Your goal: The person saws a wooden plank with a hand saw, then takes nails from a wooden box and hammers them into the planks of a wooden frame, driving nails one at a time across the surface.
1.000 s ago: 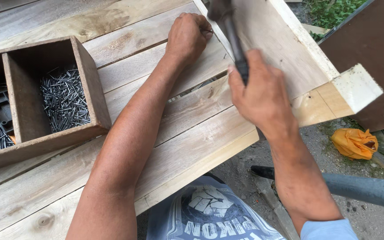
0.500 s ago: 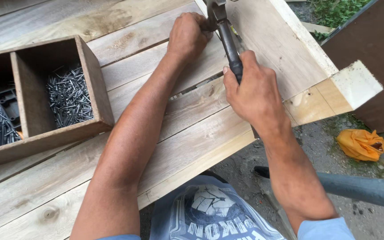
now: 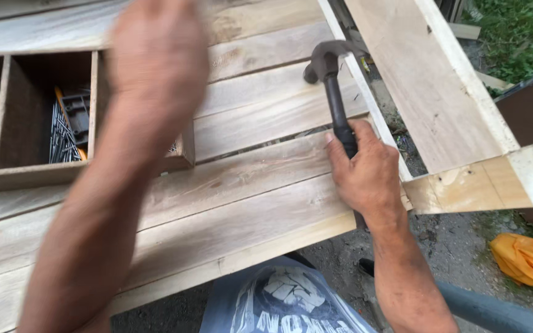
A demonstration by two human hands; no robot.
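Both forearms are bare, the hands point(image 3: 365, 169) ungloved; a grey printed shirt point(image 3: 285, 302) shows below.

dark claw hammer point(image 3: 334, 92), black handle, upright over the plank table point(image 3: 248, 185) near its right edge, metal head beside a slanting pale board point(image 3: 433, 86).

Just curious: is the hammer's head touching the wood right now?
Cannot tell. In the head view, the hammer's head overlaps the planks, showing neither contact nor gap.
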